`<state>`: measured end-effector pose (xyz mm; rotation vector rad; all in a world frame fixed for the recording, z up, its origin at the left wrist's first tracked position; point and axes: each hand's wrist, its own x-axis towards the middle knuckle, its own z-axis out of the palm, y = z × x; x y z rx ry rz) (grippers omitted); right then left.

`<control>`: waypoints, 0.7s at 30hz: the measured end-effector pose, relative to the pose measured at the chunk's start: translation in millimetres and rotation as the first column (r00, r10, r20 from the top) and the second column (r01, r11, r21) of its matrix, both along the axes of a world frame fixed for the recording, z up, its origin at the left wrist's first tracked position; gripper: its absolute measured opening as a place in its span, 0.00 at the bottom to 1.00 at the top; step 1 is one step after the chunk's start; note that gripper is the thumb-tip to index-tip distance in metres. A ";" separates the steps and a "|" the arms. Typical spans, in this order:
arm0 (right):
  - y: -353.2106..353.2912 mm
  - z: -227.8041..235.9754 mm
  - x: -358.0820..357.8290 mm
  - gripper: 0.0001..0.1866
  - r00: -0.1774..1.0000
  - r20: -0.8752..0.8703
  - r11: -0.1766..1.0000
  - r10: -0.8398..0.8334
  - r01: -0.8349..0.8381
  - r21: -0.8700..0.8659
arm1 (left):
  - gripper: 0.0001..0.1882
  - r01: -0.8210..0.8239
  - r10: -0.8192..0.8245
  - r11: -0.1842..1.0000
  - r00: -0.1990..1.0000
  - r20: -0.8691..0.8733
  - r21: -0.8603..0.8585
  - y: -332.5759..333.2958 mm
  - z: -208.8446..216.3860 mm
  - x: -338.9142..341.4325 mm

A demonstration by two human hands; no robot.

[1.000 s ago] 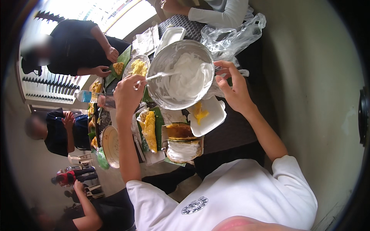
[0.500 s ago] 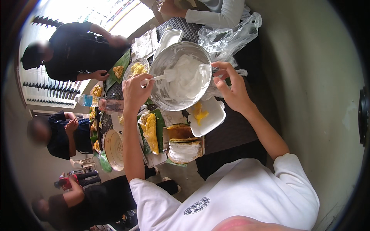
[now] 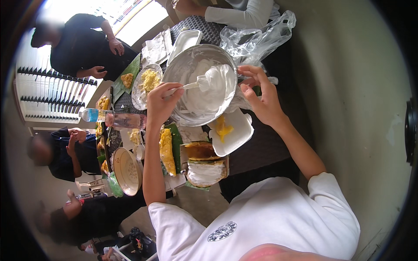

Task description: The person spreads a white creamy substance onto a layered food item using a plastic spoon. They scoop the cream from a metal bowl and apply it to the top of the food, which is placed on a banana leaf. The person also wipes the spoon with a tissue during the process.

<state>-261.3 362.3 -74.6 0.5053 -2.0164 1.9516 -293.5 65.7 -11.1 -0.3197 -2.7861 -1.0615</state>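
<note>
A large metal mixing bowl (image 3: pixel 176 106), tilted toward me, holds fluffy white cream (image 3: pixel 201 102), with smears up its wall. My left hand (image 3: pixel 163 102) pinches the handle of a white spatula (image 3: pixel 190 86); its cream-covered head rests in the bowl. At the right rim, my right hand (image 3: pixel 261 93) grips the bowl's edge with bent fingers, some hidden behind it. Just below the bowl sits a white foam tray (image 3: pixel 244 137) with a yellow piece of food (image 3: pixel 223 128). Nearer me lie a cream-topped layer (image 3: pixel 207 173) and a brown, flat cake-like layer (image 3: pixel 201 151).
Left of the bowl stand a plate of yellow crumbs (image 3: pixel 150 80), a plastic bottle (image 3: pixel 126 120) and a wide patterned bowl (image 3: pixel 126 174). A yellow roll (image 3: pixel 166 150) lies on a banana leaf. Clear plastic bags (image 3: pixel 261 39) crowd the far right. Several people stand around the table.
My left hand has shifted right with the spatula, whose head has gone deeper across the cream and gathered a mound. My right hand stays at the rim. The person at far left has moved their hands back.
</note>
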 end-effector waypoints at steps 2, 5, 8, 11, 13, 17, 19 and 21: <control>-1.1 1.8 0.4 0.23 1.000 0.010 1.000 0.005 -0.005 -0.012 | 0.10 -0.018 0.014 0.993 0.999 0.034 0.118 -6.6 -5.3 1.6; -0.8 2.6 0.9 0.22 1.000 0.021 1.000 -0.003 0.004 -0.013 | 0.10 -0.043 0.028 0.981 0.996 0.079 0.192 -9.3 -4.5 5.0; 0.0 0.4 -0.3 0.22 1.000 -0.001 1.000 -0.016 0.016 0.010 | 0.11 -0.025 0.005 0.969 0.997 0.083 0.247 -16.7 -6.7 6.9; 0.6 -0.9 -2.3 0.23 0.999 -0.021 0.999 -0.031 0.032 0.029 | 0.10 -0.048 0.020 0.959 0.994 0.104 0.278 -14.0 -4.9 10.4; 0.7 -2.5 -1.9 0.22 0.999 -0.021 0.999 -0.028 0.029 0.028 | 0.10 -0.067 0.034 0.947 0.993 0.110 0.314 -20.4 -6.1 12.3; -0.2 -3.3 -5.3 0.20 0.993 -0.075 0.996 -0.087 0.088 0.011 | 0.10 -0.099 0.061 0.923 0.992 0.112 0.371 -23.4 -3.5 21.1; 2.4 -3.6 -6.4 0.18 0.982 -0.121 0.988 -0.148 0.151 0.019 | 0.10 -0.100 0.065 0.927 0.992 0.107 0.361 -29.1 -4.8 26.6; 2.9 -4.3 -7.5 0.17 0.970 -0.161 0.983 -0.181 0.173 -0.062 | 0.10 -0.091 0.062 0.925 0.994 0.089 0.369 -34.9 -9.2 32.7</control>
